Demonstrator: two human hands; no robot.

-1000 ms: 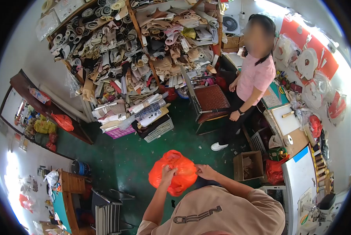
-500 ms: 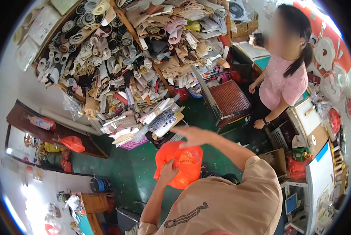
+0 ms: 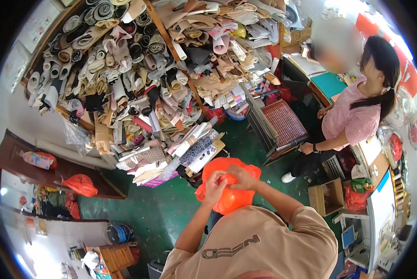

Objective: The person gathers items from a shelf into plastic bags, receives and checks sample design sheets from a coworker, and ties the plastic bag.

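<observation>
A bulging orange-red plastic bag [image 3: 228, 201] hangs in front of my torso. My left hand [image 3: 215, 187] is closed on its gathered top. My right hand [image 3: 239, 178] meets it there from the right, fingers curled onto the bag's top edge. The two hands are nearly touching. What the bag contains is hidden. Just beyond it stand rolls and folded pieces of material [image 3: 196, 146], some patterned, piled over a purple basket [image 3: 160, 181].
Shelves hold many material rolls [image 3: 124, 69]. A person in a pink top [image 3: 352, 111] stands at the right, a hand near a reddish wheeled cart [image 3: 283, 123]. A cardboard box [image 3: 327, 197] sits on the green floor [image 3: 152, 218]. Another red bag [image 3: 80, 184] hangs at left.
My right hand has come down and in to the bag's top, joining the left hand. The bag has risen slightly. The other person's hand has come closer to the cart.
</observation>
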